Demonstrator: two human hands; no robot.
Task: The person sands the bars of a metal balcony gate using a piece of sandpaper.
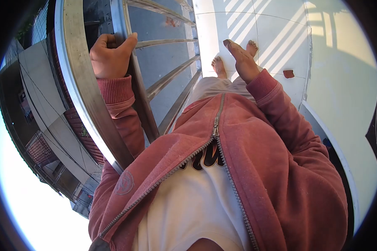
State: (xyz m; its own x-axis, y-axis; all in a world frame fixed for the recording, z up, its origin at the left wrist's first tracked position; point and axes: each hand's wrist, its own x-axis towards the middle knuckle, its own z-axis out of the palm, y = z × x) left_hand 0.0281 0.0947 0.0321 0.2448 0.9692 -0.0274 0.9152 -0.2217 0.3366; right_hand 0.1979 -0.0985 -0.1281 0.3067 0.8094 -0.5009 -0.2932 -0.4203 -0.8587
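Note:
My left hand is closed around the inner bar of a metal railing, its fingers curled over the bar. My right hand hangs in front of me above the tiled floor, fingers stretched out and nothing visible in it. Both arms are in the sleeves of a reddish zip jacket, half unzipped over a white shirt. Below, my bare feet stand on the pale tiles.
A wide top rail runs along my left, with crossbars below it. Beyond are buildings and wires. A small reddish-brown piece lies on the floor at right, near a pale wall. Striped sunlight crosses the tiles.

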